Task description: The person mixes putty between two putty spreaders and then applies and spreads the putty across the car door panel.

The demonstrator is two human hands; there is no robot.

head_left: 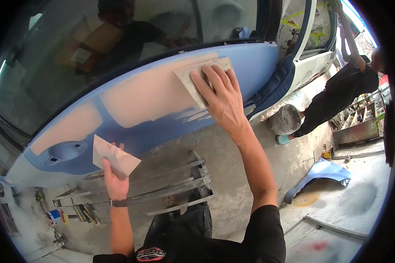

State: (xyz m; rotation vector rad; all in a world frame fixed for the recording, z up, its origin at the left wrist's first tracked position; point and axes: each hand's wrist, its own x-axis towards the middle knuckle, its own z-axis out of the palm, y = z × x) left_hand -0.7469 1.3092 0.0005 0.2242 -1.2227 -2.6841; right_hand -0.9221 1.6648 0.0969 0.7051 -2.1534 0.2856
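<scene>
My right hand (224, 96) presses a flat, stained grey-white putty spreader (188, 81) against the blue car door (256, 65), fingers spread across its face. It lies at the right end of a pale pink filler patch (140, 94) below the window. A second filler patch (70, 127) covers the door above the handle recess (66, 151). Lower left, my left hand (115, 173) grips a thin, angular pinkish-beige plate (114, 155), held apart from the door; some of its fingers are hidden behind it.
A low metal-framed bench (175, 186) stands below the door, near my legs. Tools (85, 213) lie at its left. On the right are a stained bucket (285, 119), a person in dark clothes (333, 98), a blue fender (318, 175) on the floor and a tool rack (360, 118).
</scene>
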